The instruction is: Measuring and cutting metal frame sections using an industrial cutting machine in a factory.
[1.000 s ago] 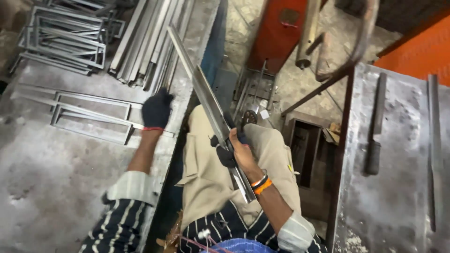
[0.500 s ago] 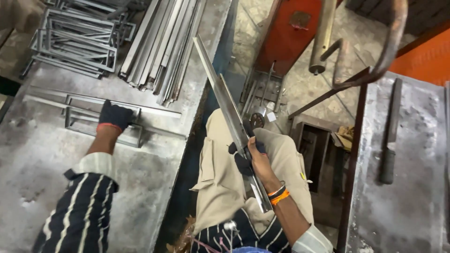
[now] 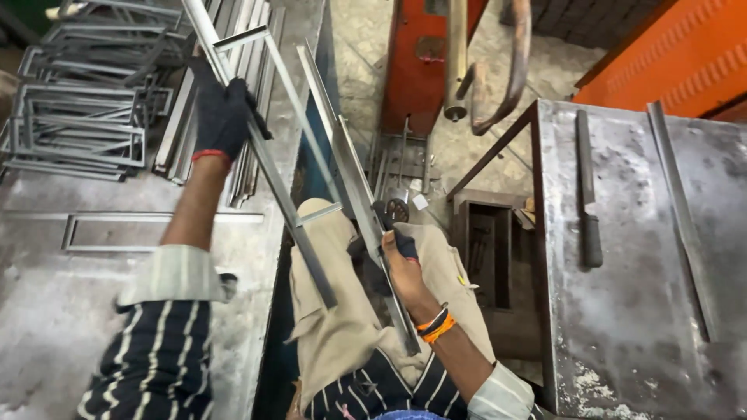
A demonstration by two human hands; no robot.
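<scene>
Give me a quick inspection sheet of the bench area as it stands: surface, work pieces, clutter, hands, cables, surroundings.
Surface: worn grey steel bench on the left, scuffed steel table on the right.
Job's things: open metal frame lifted off the bench; flat metal bar slanting over the lap.
Clutter: stacked frames and loose strips at the bench's far end; one frame lying flat; a file and a long strip on the table.
Hands: left hand, gloved, grips the frame; right hand, gloved, grips the bar.
Cables: nothing seen.
Surroundings: red machine, orange panel, dusty floor.
</scene>
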